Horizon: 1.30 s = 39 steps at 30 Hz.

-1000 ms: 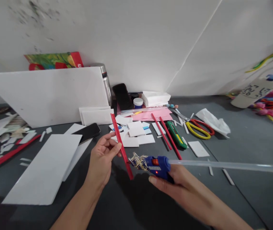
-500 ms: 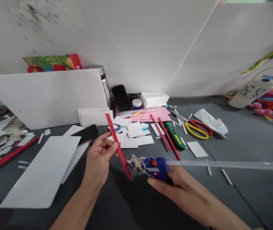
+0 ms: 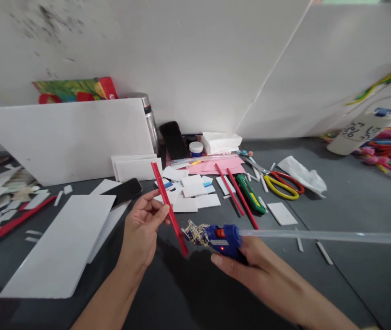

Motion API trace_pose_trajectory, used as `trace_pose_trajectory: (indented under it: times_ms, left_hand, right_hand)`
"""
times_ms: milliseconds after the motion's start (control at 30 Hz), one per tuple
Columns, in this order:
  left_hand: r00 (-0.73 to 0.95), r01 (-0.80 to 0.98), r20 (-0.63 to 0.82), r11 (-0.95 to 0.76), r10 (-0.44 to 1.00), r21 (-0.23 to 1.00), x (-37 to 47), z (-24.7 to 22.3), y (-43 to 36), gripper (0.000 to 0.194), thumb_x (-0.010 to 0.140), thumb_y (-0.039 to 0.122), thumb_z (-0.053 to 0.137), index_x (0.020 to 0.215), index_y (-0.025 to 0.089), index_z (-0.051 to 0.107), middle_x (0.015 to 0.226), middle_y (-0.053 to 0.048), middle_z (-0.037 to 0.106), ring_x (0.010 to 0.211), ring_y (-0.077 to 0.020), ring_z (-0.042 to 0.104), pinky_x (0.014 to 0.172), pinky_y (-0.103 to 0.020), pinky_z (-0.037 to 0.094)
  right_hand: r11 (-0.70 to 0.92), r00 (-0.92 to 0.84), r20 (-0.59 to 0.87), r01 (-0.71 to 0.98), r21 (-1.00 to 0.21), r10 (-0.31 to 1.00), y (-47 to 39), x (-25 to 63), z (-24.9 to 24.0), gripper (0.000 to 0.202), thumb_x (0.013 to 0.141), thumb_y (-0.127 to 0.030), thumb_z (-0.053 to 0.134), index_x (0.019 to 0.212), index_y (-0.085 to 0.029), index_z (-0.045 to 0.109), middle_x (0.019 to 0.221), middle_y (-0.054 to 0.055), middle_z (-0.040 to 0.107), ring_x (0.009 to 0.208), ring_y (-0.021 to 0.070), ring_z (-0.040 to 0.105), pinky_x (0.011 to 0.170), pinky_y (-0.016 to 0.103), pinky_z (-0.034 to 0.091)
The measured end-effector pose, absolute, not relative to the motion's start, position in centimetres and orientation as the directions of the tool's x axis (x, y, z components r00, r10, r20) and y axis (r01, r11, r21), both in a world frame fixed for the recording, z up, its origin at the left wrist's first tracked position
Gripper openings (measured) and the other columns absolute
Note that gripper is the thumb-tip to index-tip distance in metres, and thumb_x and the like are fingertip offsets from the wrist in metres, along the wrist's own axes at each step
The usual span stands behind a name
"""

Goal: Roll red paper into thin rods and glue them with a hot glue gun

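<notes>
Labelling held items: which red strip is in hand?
The red strip pinched in the left hand, its lower part nearest the blue glue gun. The other red strips lie unheld.

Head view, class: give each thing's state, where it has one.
Blue plastic glue gun: red light on, in right hand
Long red strip: tilted, in left hand
Silver metal flask: capped
Round blue jar: lidded
White lettered bottle: capped
Flat black phone: screen dark
White paper tissue: crumpled
Red and yellow scissors: opening unclear
Green plastic cutter: blade position unclear

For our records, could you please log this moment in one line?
left hand: holding red strip | right hand: holding blue glue gun | nozzle: by strip's lower part
</notes>
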<state>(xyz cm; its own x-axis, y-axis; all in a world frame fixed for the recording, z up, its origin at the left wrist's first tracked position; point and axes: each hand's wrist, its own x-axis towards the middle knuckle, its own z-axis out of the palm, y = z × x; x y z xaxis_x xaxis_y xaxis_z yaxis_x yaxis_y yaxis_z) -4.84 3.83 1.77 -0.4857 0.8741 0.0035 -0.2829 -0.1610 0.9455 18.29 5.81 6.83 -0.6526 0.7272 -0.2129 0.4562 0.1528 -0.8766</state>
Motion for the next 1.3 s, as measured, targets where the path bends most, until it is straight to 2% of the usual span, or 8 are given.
trace_pose_trajectory:
  times_ms: [133, 267, 567, 733, 867, 1133, 1300]
  left_hand:
    - [-0.497, -0.279, 0.016, -0.177, 0.867, 0.944, -5.0, 1.7, 3.87, 0.04, 0.074, 0.017, 0.079, 0.11, 0.018, 0.063, 0.067, 0.006, 0.06, 0.059, -0.0071, 0.054, 0.061, -0.018, 0.046]
    - [-0.505, -0.269, 0.034, -0.195, 0.862, 0.943, -5.08, 1.6, 3.86, 0.04, 0.074, 0.017, 0.078, 0.111, 0.018, 0.063, 0.069, 0.005, 0.061, 0.06, -0.0072, 0.055, 0.061, -0.018, 0.046]
    - [-0.529, -0.259, 0.048, -0.216, 0.847, 0.941, -5.38, 1.71, 3.95, 0.04, 0.073, 0.017, 0.079, 0.11, 0.018, 0.065, 0.07, 0.005, 0.06, 0.06, -0.0075, 0.055, 0.061, -0.018, 0.047]
    - [-0.533, -0.267, 0.048, -0.222, 0.845, 0.938, -5.45, 1.72, 3.94, 0.04, 0.072, 0.017, 0.079, 0.11, 0.018, 0.065, 0.07, 0.005, 0.06, 0.059, -0.0068, 0.055, 0.059, -0.017, 0.046]
    - [-0.525, -0.28, 0.035, -0.212, 0.85, 0.936, -5.2, 1.86, 3.84, 0.039, 0.072, 0.017, 0.08, 0.108, 0.018, 0.065, 0.069, 0.005, 0.06, 0.06, -0.0075, 0.055, 0.06, -0.018, 0.047]
    - [-0.496, -0.293, 0.027, -0.196, 0.868, 0.936, -4.94, 1.65, 3.74, 0.039, 0.073, 0.017, 0.079, 0.109, 0.019, 0.064, 0.068, 0.006, 0.061, 0.06, -0.0075, 0.055, 0.06, -0.018, 0.046]
    - [-0.497, -0.283, 0.042, -0.208, 0.867, 0.936, -5.13, 1.61, 3.82, 0.037, 0.075, 0.015, 0.077, 0.109, 0.019, 0.064, 0.069, 0.006, 0.06, 0.059, -0.0067, 0.055, 0.06, -0.017, 0.046]
  right_hand:
    - [0.154, -0.669, -0.213, 0.445, -0.882, 0.712, 5.8, 18.4, 6.77, 0.026, 0.094, -0.043, 0.055, 0.089, -0.02, 0.067, 0.082, 0.0, 0.066, 0.085, 0.0199, 0.062, 0.082, 0.027, 0.048]
    - [0.168, -0.669, -0.219, 0.463, -0.87, 0.71, 5.87, 18.44, 6.63, 0.027, 0.094, -0.043, 0.055, 0.088, -0.02, 0.067, 0.083, 0.0, 0.066, 0.079, 0.0176, 0.059, 0.074, 0.025, 0.047]
    - [0.203, -0.668, -0.226, 0.501, -0.841, 0.709, 5.76, 18.67, 6.63, 0.027, 0.095, -0.039, 0.056, 0.078, -0.019, 0.06, 0.078, -0.004, 0.063, 0.065, 0.0114, 0.049, 0.065, 0.021, 0.042]
    - [0.221, -0.658, -0.218, 0.517, -0.827, 0.72, 5.71, 18.58, 6.71, 0.028, 0.094, -0.042, 0.056, 0.077, -0.02, 0.06, 0.075, -0.004, 0.062, 0.063, 0.0115, 0.047, 0.059, 0.021, 0.039]
    - [0.213, -0.672, -0.198, 0.477, -0.852, 0.714, 5.79, 18.39, 6.95, 0.021, 0.095, -0.039, 0.055, 0.088, -0.021, 0.065, 0.081, -0.003, 0.064, 0.072, 0.0143, 0.054, 0.065, 0.022, 0.043]
    - [0.195, -0.658, -0.194, 0.47, -0.861, 0.728, 5.77, 18.36, 6.78, 0.026, 0.094, -0.044, 0.053, 0.085, -0.021, 0.063, 0.077, -0.001, 0.062, 0.076, 0.0186, 0.058, 0.075, 0.028, 0.047]
    - [0.189, -0.665, -0.207, 0.472, -0.861, 0.717, 5.91, 18.29, 6.79, 0.025, 0.094, -0.043, 0.054, 0.089, -0.021, 0.066, 0.081, 0.0, 0.064, 0.078, 0.0186, 0.06, 0.077, 0.027, 0.047]
